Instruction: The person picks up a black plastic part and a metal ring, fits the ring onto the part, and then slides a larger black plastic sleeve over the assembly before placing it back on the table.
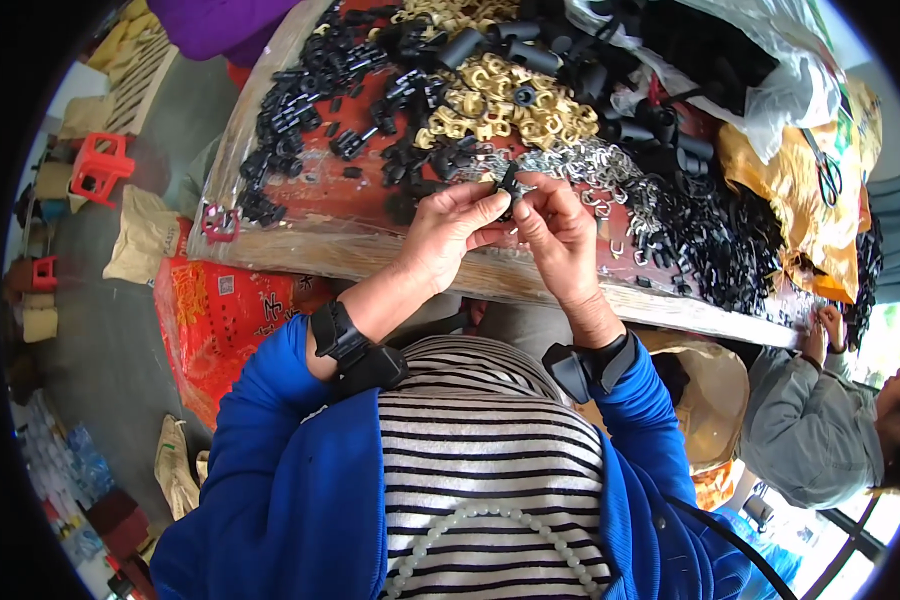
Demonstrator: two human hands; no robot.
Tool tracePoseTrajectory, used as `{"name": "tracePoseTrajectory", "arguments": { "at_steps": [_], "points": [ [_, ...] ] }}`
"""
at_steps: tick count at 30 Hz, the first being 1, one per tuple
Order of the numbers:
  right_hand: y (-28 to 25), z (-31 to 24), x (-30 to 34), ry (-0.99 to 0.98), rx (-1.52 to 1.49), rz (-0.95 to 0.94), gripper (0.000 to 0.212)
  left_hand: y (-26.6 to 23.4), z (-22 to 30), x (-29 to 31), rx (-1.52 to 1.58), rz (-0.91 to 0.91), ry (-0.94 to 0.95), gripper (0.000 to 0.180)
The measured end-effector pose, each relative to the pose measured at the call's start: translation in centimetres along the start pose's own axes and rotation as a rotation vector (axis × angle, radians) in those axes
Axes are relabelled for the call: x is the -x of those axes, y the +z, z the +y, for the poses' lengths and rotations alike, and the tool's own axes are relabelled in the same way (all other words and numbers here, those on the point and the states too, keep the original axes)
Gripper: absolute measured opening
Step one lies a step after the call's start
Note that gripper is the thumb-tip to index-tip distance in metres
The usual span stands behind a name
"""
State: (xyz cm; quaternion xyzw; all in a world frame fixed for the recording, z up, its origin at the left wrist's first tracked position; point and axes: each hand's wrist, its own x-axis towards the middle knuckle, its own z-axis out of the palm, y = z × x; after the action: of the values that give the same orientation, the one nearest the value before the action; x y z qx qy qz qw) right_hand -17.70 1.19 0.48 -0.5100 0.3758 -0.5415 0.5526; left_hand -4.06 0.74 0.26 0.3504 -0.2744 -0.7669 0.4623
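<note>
At the upper centre of the frame, above the near edge of the table (355,248), the left hand (438,235) and right hand (562,238) were together, thumb and fingertips of each closed on one small black part (508,182). Fingers hid much of this part; its exact shape could not be made out. The table's far side was cut off by the top of the frame, as was a purple cloth (225,25) at upper left. Counts: black wrist devices (338,328), two, one per forearm; red stools (101,165), two, far left; co-worker (810,425), one, lower right, cut by the rim. Gold-coloured clips (490,100), silver hooks (575,165) and black pieces (705,245) overlapped in heaps, too many to count.
</note>
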Motion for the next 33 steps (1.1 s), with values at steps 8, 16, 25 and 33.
{"name": "tracePoseTrajectory", "arguments": {
  "at_steps": [8, 16, 25, 33],
  "points": [
    [-1.2, 1.0, 1.2, -0.302, 0.611, 0.067, 0.025, 0.3, -0.4, 0.1, -0.043, -0.025, -0.154, 0.019],
    [-1.4, 0.8, 0.8, -0.413, 0.766, -0.005, 0.021, -0.6, 0.6, 0.4, -0.090, -0.113, -0.207, 0.022],
    [-12.6, -0.9, -8.0, -0.448, 1.417, 0.173, 0.014, -2.5, 1.7, -1.3, -0.285, -0.227, -0.102, 0.025],
    [-16.4, 0.1, -10.8, -0.222, 1.861, -0.039, 0.036, -2.6, 2.3, -1.2, -0.401, -0.228, -0.056, 0.025]
  ]
}}
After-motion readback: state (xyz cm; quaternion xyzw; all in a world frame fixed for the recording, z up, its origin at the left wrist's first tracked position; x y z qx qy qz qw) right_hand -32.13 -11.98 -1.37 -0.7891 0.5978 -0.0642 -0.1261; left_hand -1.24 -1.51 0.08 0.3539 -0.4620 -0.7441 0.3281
